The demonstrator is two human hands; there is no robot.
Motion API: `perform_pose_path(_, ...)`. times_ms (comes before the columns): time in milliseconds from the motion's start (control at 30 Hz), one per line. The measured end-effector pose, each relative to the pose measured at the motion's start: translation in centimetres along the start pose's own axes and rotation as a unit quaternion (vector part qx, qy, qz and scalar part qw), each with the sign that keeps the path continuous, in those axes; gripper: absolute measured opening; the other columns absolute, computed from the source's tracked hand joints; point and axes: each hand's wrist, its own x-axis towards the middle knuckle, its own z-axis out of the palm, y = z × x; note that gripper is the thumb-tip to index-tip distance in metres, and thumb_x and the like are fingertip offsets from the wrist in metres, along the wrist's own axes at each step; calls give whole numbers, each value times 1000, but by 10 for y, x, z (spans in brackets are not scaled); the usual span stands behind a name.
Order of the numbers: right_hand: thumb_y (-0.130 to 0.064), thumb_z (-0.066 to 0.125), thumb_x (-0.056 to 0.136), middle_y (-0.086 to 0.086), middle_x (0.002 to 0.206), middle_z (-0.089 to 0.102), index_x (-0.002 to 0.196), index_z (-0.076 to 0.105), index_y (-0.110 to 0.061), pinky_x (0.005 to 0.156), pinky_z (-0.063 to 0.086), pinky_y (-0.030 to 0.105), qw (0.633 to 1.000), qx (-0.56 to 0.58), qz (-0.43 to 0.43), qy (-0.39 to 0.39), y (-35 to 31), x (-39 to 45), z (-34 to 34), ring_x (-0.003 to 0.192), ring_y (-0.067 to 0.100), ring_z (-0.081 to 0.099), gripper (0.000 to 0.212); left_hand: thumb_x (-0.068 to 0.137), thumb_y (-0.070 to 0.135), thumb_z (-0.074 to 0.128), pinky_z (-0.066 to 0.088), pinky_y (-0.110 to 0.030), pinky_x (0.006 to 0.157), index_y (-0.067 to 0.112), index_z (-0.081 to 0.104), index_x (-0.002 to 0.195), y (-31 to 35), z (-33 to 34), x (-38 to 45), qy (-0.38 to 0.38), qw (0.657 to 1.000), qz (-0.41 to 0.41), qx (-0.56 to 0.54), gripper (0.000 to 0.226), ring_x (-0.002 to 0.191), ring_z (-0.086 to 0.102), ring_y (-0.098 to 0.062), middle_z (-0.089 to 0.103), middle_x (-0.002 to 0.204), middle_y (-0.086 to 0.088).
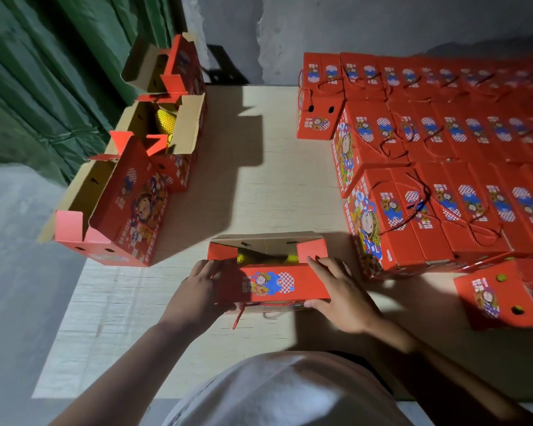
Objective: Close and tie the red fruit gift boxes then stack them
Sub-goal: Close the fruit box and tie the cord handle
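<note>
While my left hand [202, 287] is curling its fingers round the left end of the red gift box [271, 282], my right hand [340, 292] is lying nearly flat along the box's right end, fingers straight and pressing on the near lid flap, thumb tucked under its lower edge. That box is sitting on the pale table [259, 195] just in front of me, its far flap standing open and yellow fruit [242, 258] showing in the gap. Its red cord [239, 315] is dangling from the near side, untied. To the right of the box, closed boxes [443, 149] are lying packed in rows, their cord handles loose on top. To the box's left and farther away, three open boxes [130, 195] are standing in a line beside a green tarp [43, 87].
</note>
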Motion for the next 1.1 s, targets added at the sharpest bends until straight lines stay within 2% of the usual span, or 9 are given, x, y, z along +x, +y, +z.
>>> perform_pose_path(300, -50, 79, 85, -11, 152, 32, 157, 33, -37, 118, 39, 39, 1000, 21, 11, 11, 0, -4, 7, 141, 19, 38, 87, 75, 45, 88, 55, -43, 94, 31, 42, 155, 1, -2, 0, -2, 1000, 1, 21, 93, 127, 43, -19, 47, 146, 12)
perform_pose_path(533, -49, 78, 86, -11, 153, 32, 156, 33, -37, 117, 40, 39, 1000, 19, 11, 16, 0, -6, 9, 142, 18, 37, 84, 78, 51, 84, 54, -41, 98, 34, 39, 155, -3, 3, 0, -7, 999, 1, 39, 91, 129, 42, -17, 47, 147, 14)
perform_pose_path(700, -47, 78, 86, -10, 154, 33, 156, 33, -36, 118, 40, 38, 1000, 17, 12, 23, 0, -7, 13, 143, 18, 38, 85, 84, 54, 79, 53, -43, 100, 29, 33, 159, -5, 12, -5, 6, 999, -3, 43, 92, 134, 42, -20, 44, 149, 11)
perform_pose_path(767, -46, 78, 87, -10, 157, 31, 158, 32, -35, 118, 39, 39, 1000, 16, 13, 24, 0, -8, 14, 146, 17, 35, 85, 90, 60, 69, 50, -43, 107, 27, 20, 165, -6, 18, -10, 7, 999, -9, 47, 96, 146, 34, -20, 36, 159, 7)
perform_pose_path(833, -44, 76, 89, -9, 163, 26, 160, 31, -32, 121, 37, 38, 999, 7, 8, 30, 1, -11, 16, 152, 17, 29, 86, 95, 68, 54, 40, -43, 116, 28, -3, 167, -7, 26, -17, 2, 999, -16, 48, 100, 160, 8, -18, 11, 174, 4)
perform_pose_path(900, -46, 73, 91, -8, 172, 15, 164, 25, -31, 126, 26, 34, 999, -5, -1, 34, 2, -14, 18, 159, 17, 15, 88, 97, 71, 47, 35, -42, 119, 27, -16, 165, -9, 33, -24, 4, 998, -13, 63, 103, 160, -13, -14, -14, 174, 6)
perform_pose_path(967, -50, 69, 93, -9, 175, 2, 166, 16, -32, 127, 16, 32, 999, -19, -8, 31, 3, -17, 19, 161, 18, 1, 93, 97, 69, 48, 35, -44, 120, 25, -19, 164, -10, 37, -28, 10, 997, -15, 71, 104, 159, -18, -15, -22, 172, 7)
perform_pose_path(1100, -55, 69, 91, -9, 175, -5, 167, 8, -32, 127, 14, 35, 999, -37, -14, 27, 5, -19, 18, 162, 20, -4, 100, 97, 68, 47, 35, -47, 121, 25, -20, 163, -10, 39, -29, 11, 997, -21, 75, 104, 158, -20, -17, -25, 171, 6)
